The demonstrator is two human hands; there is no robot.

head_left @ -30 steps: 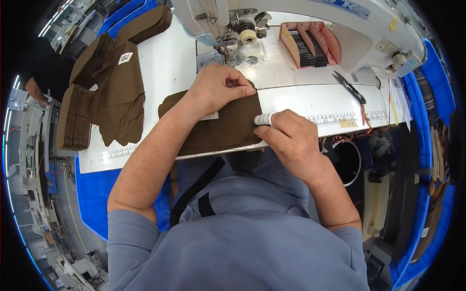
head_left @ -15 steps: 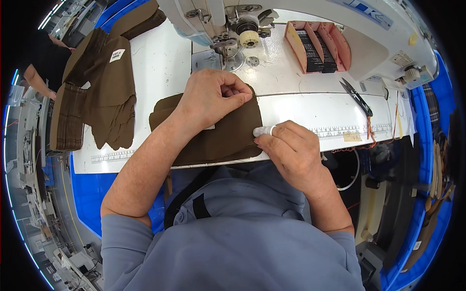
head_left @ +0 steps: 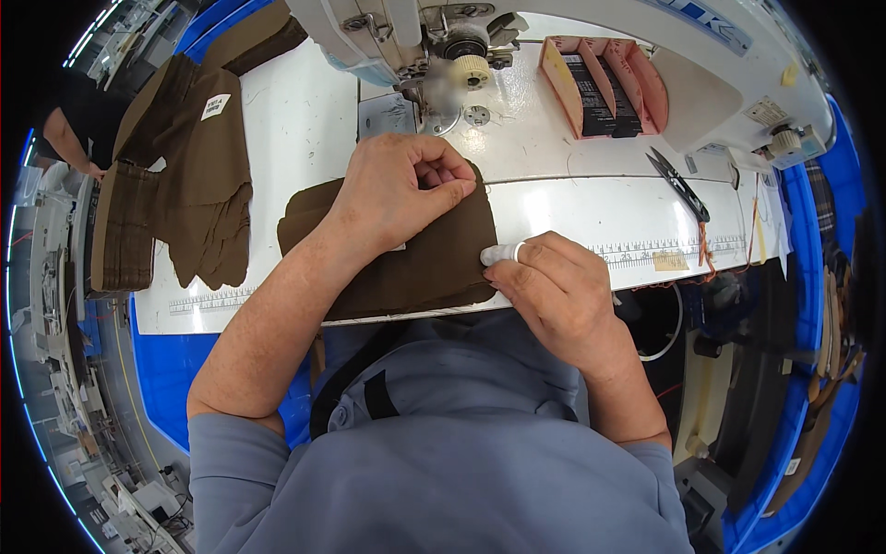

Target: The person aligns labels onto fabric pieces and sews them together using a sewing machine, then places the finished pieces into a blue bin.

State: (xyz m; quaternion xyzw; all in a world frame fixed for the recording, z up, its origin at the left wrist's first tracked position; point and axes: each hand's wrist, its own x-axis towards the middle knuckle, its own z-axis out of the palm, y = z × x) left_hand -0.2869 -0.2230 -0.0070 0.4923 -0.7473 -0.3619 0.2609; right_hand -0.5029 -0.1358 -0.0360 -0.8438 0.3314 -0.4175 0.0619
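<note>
Dark brown cut fabric pieces (head_left: 429,254) lie stacked on the white table in front of me, near its front edge. My left hand (head_left: 392,189) reaches over them, thumb and bent fingers pinched together on the upper right corner. At the right edge, lower down, my right hand (head_left: 558,291) pinches the cloth between thumb and forefinger. A white cover wraps that forefinger, and a white band rings the finger beside it. Just beyond my left hand stands the sewing machine's needle area (head_left: 446,92), partly blurred.
More brown fabric pieces (head_left: 208,175) are piled at the left, one bearing a white label. A pink divided box (head_left: 560,88) stands right of the needle area. Thread snips (head_left: 678,183) lie nearer me, and a ruler strip (head_left: 637,254) runs along the front edge. Another person's arm (head_left: 69,143) shows far left.
Both hands keep nearly the same pinches on the fabric. The whole view has shifted slightly, and a blur now covers part of the needle area.
</note>
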